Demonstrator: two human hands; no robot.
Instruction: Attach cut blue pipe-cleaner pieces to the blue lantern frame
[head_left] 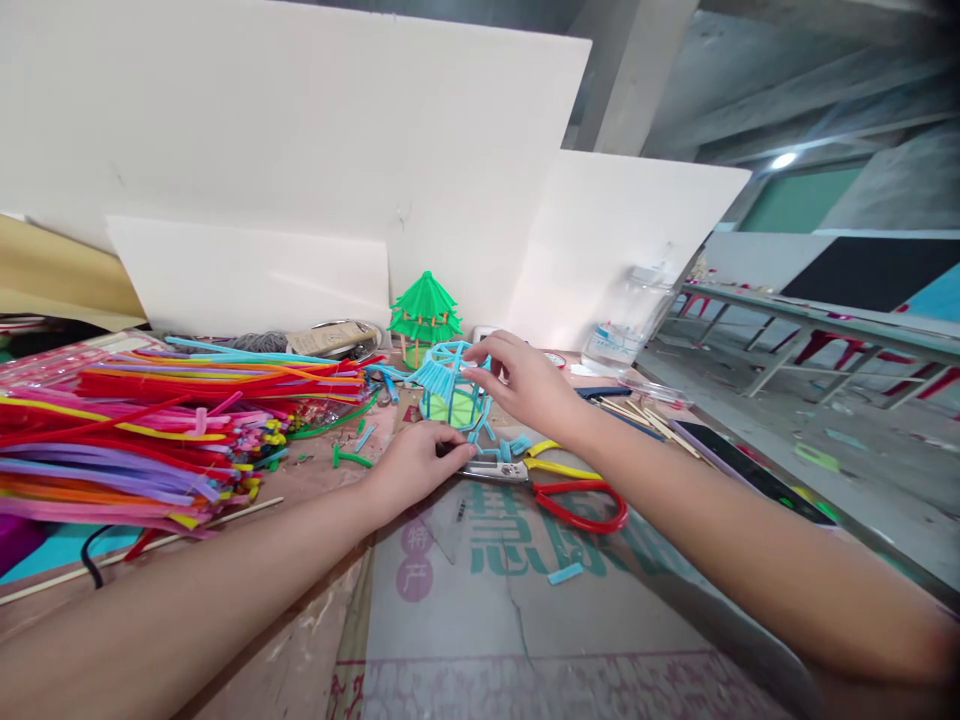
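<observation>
A small model pavilion (440, 378) stands mid-table, with a light blue strip roof, blue posts and a pale green floor. At its right side, my right hand (521, 380) has thumb and forefinger on the edge of the blue roof frame. My left hand (420, 463) is low in front of the model, fingers curled in by the thumb; whatever they may hold is hidden. Scissors (504, 470) with one red and one yellow handle lie on the board, their blade tips reaching my left fingertips. Short blue offcuts (516, 447) lie behind them.
Bundles of coloured pipe cleaners (112, 440) cover the left side. A green-roofed model (426, 315) stands behind, before white boards (300, 150). To the right are a plastic bottle (621, 320), wooden sticks (637, 415) and a dark phone (750, 468). A blue scrap (565, 574) lies in front.
</observation>
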